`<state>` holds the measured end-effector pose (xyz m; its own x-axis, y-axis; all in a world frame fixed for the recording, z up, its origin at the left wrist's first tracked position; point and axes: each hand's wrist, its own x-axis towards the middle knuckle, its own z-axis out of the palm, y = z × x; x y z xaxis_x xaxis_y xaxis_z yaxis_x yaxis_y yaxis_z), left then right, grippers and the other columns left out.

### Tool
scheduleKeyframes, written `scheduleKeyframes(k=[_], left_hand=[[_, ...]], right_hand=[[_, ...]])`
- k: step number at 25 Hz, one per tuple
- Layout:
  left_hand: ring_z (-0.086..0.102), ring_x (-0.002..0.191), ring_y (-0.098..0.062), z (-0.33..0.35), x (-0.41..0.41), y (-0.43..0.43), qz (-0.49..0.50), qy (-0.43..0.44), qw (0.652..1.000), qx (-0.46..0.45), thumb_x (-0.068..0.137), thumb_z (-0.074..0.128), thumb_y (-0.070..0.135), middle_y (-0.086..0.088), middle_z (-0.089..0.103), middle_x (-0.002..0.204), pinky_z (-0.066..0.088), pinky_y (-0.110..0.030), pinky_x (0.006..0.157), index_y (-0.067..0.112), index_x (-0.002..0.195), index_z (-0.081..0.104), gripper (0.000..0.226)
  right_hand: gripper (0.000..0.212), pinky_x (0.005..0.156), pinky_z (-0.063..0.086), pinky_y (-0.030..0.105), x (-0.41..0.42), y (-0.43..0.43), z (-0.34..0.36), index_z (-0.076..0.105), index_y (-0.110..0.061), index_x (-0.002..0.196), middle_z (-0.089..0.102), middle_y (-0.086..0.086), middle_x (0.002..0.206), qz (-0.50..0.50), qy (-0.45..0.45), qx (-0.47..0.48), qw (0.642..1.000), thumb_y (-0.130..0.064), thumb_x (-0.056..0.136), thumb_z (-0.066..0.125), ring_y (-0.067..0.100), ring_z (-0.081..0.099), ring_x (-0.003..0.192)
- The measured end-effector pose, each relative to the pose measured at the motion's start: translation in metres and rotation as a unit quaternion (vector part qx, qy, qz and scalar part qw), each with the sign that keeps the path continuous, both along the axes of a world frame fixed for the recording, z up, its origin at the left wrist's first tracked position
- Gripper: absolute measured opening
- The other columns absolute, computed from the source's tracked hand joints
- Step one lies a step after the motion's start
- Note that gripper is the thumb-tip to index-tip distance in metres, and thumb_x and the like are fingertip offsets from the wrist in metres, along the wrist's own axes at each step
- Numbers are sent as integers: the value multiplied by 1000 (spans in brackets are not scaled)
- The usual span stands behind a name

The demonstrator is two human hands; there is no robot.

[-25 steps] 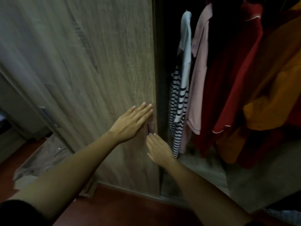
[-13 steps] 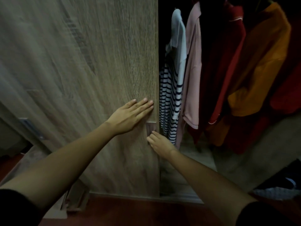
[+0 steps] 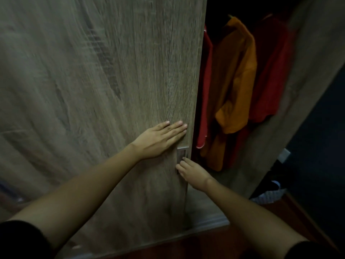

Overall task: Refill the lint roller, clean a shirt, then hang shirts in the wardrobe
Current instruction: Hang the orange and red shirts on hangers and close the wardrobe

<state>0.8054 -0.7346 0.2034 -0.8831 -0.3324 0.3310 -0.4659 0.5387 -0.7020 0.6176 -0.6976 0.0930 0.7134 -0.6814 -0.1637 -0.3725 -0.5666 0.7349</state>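
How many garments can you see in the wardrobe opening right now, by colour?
Red: 2 (one beside the door edge, one at the far right)
Orange: 1
Total: 3

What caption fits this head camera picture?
Two hands, left hand flat, right hand at the handle, on a wardrobe door beside hanging shirts.

Dim light — a reddish-brown floor (image 3: 214, 243) below, a dark gap (image 3: 321, 146) to the right.
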Motion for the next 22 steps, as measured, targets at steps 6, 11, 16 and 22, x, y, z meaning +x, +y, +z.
scheduleKeyframes(k=[6, 11, 16, 22], left_hand=[[38, 136, -22, -4, -110, -28, -38, -15, 999, -17, 97, 2, 15, -11, 42, 146, 14, -38, 113, 4, 140, 38, 57], [36, 137, -23, -11, -193, -47, -64, -10, 997, -37, 97, 1, 14, -11, 39, 148, 19, -38, 115, 4, 141, 36, 56], [36, 137, -23, -12, -263, -56, -70, -6, 995, -64, 97, 1, 14, -11, 39, 147, 17, -38, 113, 4, 140, 37, 57], [38, 136, -22, -12, -322, -64, -69, -1, 994, -80, 98, 4, 14, -11, 41, 146, 16, -39, 113, 3, 139, 38, 55]], right_hand=[[59, 117, 13, 42, -101, -9, -2, 27, -10, 144, 31, 9, 144, -74, 53, -2, 996, -25, 91, 49, 28, 30, 132], [61, 117, 10, 41, -177, -20, 6, 22, -12, 145, 24, 8, 150, -114, 74, 27, 990, -24, 92, 48, 28, 24, 137], [57, 118, 9, 39, -246, -29, 11, 25, -12, 144, 24, 8, 149, -118, 75, 34, 990, -24, 92, 45, 27, 25, 136], [51, 117, 11, 38, -308, -37, 13, 30, -9, 142, 31, 7, 144, -111, 69, 20, 991, -23, 94, 40, 26, 30, 133]])
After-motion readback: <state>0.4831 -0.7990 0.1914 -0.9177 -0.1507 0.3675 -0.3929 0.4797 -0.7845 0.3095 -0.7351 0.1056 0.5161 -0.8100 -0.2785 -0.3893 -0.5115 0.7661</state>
